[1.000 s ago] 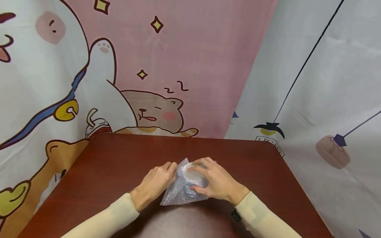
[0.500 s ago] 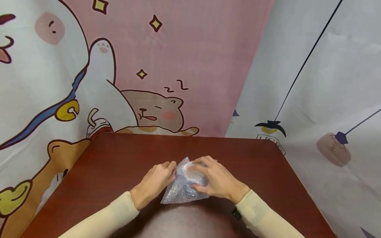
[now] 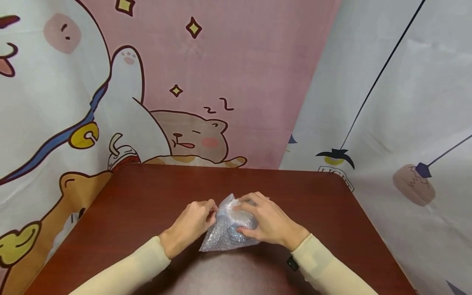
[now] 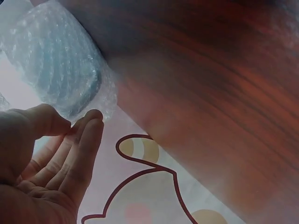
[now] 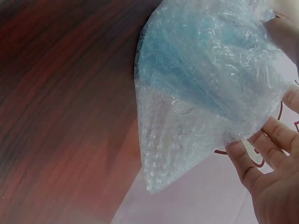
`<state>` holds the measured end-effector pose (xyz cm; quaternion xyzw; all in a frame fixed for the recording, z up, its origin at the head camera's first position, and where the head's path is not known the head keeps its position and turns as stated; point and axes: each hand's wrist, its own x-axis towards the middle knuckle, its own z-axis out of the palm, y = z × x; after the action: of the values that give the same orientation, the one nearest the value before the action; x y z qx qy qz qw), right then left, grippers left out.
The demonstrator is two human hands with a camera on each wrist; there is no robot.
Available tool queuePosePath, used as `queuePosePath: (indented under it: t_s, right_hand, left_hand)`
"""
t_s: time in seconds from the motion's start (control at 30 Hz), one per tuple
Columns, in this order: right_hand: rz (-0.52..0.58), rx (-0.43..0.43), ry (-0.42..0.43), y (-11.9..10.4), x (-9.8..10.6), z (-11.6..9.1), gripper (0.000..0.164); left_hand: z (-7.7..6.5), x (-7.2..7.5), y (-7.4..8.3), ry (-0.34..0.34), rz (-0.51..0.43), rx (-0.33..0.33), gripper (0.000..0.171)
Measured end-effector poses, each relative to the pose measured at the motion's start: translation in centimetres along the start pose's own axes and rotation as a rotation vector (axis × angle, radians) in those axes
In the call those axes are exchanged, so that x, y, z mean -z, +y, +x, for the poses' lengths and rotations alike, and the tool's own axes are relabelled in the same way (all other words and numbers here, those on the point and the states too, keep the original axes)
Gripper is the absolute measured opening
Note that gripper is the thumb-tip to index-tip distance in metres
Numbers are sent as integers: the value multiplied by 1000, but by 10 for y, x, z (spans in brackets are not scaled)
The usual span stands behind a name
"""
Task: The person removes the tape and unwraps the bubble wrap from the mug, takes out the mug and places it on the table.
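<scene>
A bubble-wrap bag (image 3: 223,235) with a rounded, pale blue thing inside sits between my hands; what is inside is blurred by the wrap. My right hand (image 3: 273,223) grips the bag's right side, with thumb and fingers spread around the bulge. At the bag's upper left edge, my left hand (image 3: 191,221) pinches the wrap between thumb and fingertips. In the left wrist view, the thumb and fingers (image 4: 88,144) meet at the edge of the bag (image 4: 56,60). The right wrist view has the bag's flat corner (image 5: 161,154) pointing away from the hand.
A dark reddish-brown wooden table (image 3: 147,192) lies under the hands. Behind it hangs a cartoon-printed cloth (image 3: 250,82). A small dark object (image 3: 292,263) shows beside the right sleeve's cuff.
My left hand has shifted slightly left along the bag's edge, its fingertips drawn more together. The right hand and the bag stay nearly where they were.
</scene>
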<state>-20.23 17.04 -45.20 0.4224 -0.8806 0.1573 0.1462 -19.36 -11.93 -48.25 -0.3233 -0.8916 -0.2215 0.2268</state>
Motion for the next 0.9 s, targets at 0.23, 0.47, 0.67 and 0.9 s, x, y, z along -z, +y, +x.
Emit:
queuePosePath:
  t_s: [0.23, 0.47, 0.67, 0.9]
  right_hand:
    - [4, 10, 6, 2, -1, -1, 55]
    - [1, 7, 7, 2, -1, -1, 55]
    - [9, 0, 2, 2, 0, -2, 55]
    - [18, -13, 11, 0, -2, -3, 54]
  left_hand:
    - [4, 4, 0, -44, 45, 34, 20]
    - [4, 11, 0, 10, 185, 13, 22]
    - [-1, 10, -3, 61, 215, 11, 24]
    - [-5, 9, -6, 82, 88, 128, 26]
